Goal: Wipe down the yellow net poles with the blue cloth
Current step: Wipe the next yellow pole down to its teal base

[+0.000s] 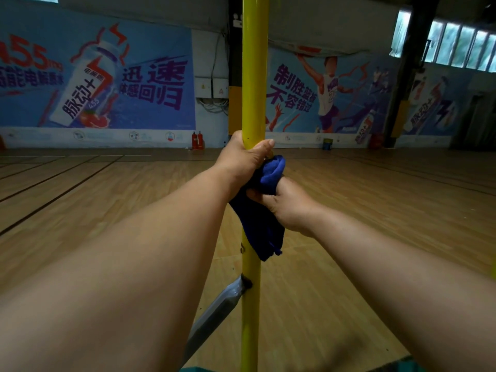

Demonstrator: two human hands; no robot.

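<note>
A yellow net pole [254, 76] stands upright through the middle of the head view, from the top edge to the bottom. My left hand [245, 158] grips the pole at mid height, fingers wrapped round it. Just below, my right hand [284, 204] holds the blue cloth [261, 218] bunched against the pole. The cloth wraps the pole, and its loose end hangs down beside it. The stretch of pole behind the cloth and both hands is hidden.
A grey strap or brace [214, 312] slants down to the left from a fitting low on the pole. Wooden court floor [107, 200] with dark lines spreads all around. Blue advertising banners [107, 84] cover the far wall, with red extinguishers [197, 140] at its foot.
</note>
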